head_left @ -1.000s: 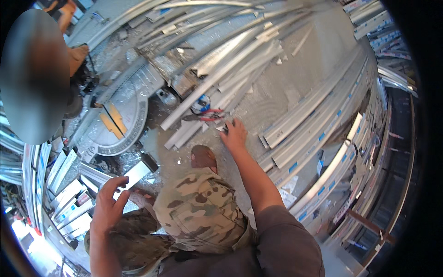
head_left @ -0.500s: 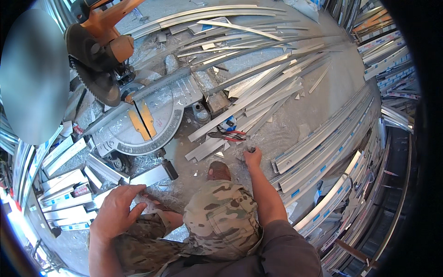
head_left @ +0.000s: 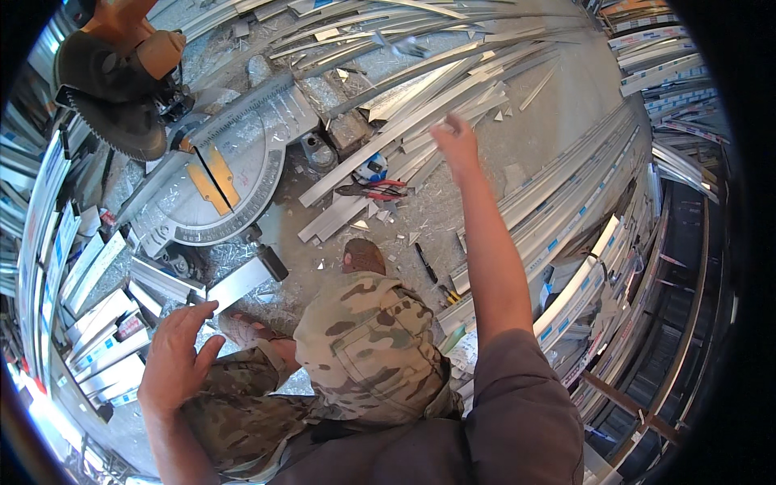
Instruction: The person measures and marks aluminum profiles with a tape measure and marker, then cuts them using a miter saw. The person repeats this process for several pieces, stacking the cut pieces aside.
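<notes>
My right hand (head_left: pixel 458 147) is stretched forward over the aluminium profile strips (head_left: pixel 436 109), open, with nothing visible in it. Farther ahead, a small blurred pale object (head_left: pixel 402 44) shows above the strips. It is too smeared to name. My left hand (head_left: pixel 179 352) is open near my knee, fingers extended, holding nothing. Close to it lie short cut profile pieces (head_left: pixel 242 279). Red-handled pliers (head_left: pixel 380 190) and a blue-and-white tape measure (head_left: pixel 372 168) rest between the hands. A slim black tool (head_left: pixel 426 260) and a yellow-handled tool (head_left: pixel 449 296) lie on the floor nearer me.
A mitre saw stands front left, its toothed blade (head_left: pixel 121 125) raised over the round table (head_left: pixel 250 166). Long profiles (head_left: pixel 558 194) lie along the right, beside a dark rack (head_left: pixel 687 267). More profiles (head_left: pixel 40 210) stand at the left. Metal offcuts and shavings litter the floor.
My right hand has swung forward and opened, letting go of a small grey piece. A blurred object now appears beyond it. The view has shifted right; my left hand stays open.
</notes>
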The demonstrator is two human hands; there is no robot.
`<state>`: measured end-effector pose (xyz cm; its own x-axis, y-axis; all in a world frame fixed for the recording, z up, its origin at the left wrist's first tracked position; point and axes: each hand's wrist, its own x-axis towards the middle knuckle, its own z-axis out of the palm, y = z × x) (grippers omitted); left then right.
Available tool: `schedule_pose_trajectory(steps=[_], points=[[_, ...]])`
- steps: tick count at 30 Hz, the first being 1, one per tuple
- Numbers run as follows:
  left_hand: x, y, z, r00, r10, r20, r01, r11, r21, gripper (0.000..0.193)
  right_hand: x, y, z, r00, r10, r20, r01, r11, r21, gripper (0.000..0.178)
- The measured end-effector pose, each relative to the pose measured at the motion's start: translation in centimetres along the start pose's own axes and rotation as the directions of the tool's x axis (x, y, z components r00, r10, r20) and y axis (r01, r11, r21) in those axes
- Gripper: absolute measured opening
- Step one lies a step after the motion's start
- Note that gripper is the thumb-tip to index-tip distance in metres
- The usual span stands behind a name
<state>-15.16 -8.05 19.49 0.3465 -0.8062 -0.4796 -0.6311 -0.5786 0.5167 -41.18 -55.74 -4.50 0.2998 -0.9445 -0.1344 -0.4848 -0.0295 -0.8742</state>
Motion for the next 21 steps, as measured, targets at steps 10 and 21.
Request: schedule_pose_trajectory(steps=[10, 21], points=[[1.2, 0.2, 0.7, 0.999, -0.005, 0.053, 0.003, 0.999, 0.033, 0.044, -17.3, 10.0, 9.0, 0.958, 0.084, 0.275, 0.141, 0.697, -0.703, 0.108], [2.1, 0.7, 0.9, 0.991, -0.066, 0.113, 0.063, 0.998, 0.029, 0.045, -17.1, 12.4, 10.9, 0.984, -0.099, 0.146, 0.168, 0.772, -0.612, 0.080]])
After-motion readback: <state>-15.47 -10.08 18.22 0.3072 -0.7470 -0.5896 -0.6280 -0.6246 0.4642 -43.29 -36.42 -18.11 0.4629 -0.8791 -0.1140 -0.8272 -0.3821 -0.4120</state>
